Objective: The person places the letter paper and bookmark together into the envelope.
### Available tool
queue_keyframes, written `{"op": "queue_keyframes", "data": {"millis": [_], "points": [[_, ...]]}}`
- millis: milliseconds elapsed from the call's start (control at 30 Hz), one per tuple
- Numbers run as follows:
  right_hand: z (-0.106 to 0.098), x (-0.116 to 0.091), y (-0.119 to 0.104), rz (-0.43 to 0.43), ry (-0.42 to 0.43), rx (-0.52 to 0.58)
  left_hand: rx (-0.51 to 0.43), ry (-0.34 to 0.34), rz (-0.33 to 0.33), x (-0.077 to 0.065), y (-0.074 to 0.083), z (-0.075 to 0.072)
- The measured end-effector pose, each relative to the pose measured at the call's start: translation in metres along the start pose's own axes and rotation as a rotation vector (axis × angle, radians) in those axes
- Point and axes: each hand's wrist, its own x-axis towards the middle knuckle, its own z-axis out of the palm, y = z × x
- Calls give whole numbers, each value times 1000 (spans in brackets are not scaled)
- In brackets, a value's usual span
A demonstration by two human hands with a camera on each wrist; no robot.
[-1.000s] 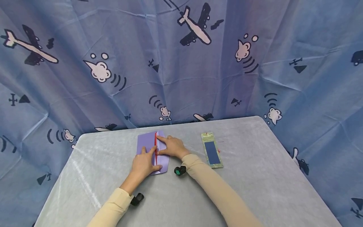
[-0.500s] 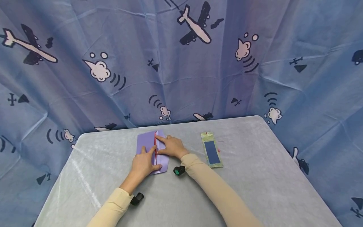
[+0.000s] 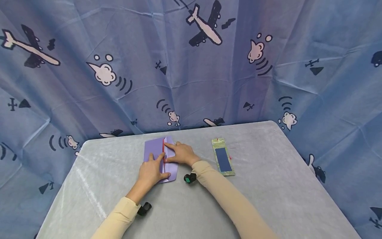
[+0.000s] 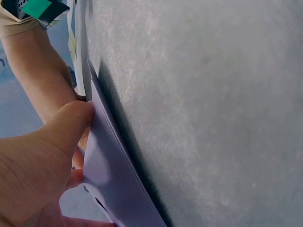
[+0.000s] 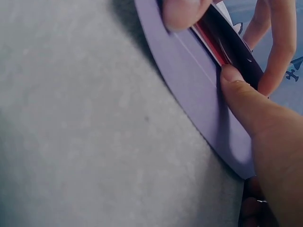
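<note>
A purple envelope [image 3: 153, 147] lies near the table's back edge, its paler flap on the right. A red strip [image 3: 163, 146] shows along its opening. My left hand [image 3: 150, 171] rests on the envelope with fingers spread, thumb on the flap's near end. In the left wrist view that thumb [image 4: 75, 116] presses at the envelope's edge. My right hand [image 3: 182, 154] reaches over the flap, index finger and thumb apart, both tips at the opening. In the right wrist view the right thumb [image 5: 234, 78] touches the slit beside the red edge; the pocket's inside is dark.
A green-patterned flat packet with a dark blue panel [image 3: 223, 160] lies right of the hands. The grey cloth-covered table [image 3: 283, 192] extends around them. A blue curtain with airplane prints [image 3: 209, 83] hangs behind the back edge. Both wrists carry small black cameras.
The red strip at the near part of the opening looks narrower than a second ago. Both hands stay in nearly the same place; the head view shifts slightly.
</note>
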Motion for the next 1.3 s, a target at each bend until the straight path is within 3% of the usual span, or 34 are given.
{"op": "queue_keyframes", "data": {"millis": [600, 1300], "points": [[-1, 1, -5, 13, 6, -36, 0, 7, 9, 1, 0, -2], [-4, -1, -2, -3, -32, 34, -23, -5, -4, 0, 1, -2]]}}
